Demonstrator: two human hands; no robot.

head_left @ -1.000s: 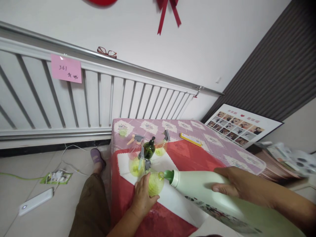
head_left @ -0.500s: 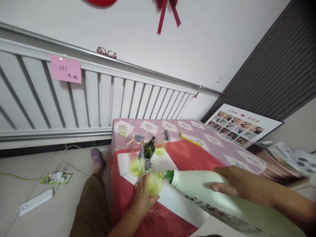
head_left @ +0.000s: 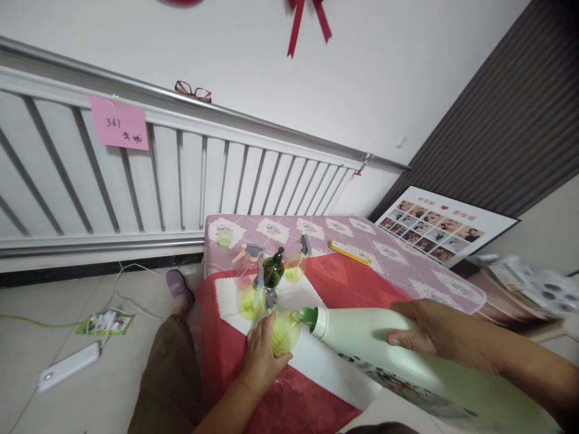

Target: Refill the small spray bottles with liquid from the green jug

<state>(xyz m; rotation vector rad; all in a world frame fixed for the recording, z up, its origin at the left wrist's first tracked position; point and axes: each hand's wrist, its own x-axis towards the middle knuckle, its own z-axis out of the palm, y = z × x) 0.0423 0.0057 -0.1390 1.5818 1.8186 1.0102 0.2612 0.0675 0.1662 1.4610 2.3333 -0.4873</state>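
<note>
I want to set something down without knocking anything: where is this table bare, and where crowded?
The flowered tablecloth is bare right of the yellow-edged case; so is the red cloth between that case and the large pale-green bottle. It's crowded beyond the left hand, where spray bottles stand beside a dark-green pump bottle.

Bow point(head_left: 295, 29): red, twelve o'clock.
Glasses point(head_left: 193, 92): on pipe point(head_left: 271, 125), eleven o'clock.
Note point(head_left: 120, 123): pink, on radiator point(head_left: 192, 175), ten o'clock.
Photo board point(head_left: 446, 226): three o'clock.
White bar point(head_left: 70, 366): on floor point(head_left: 27, 349), eight o'clock.
</note>
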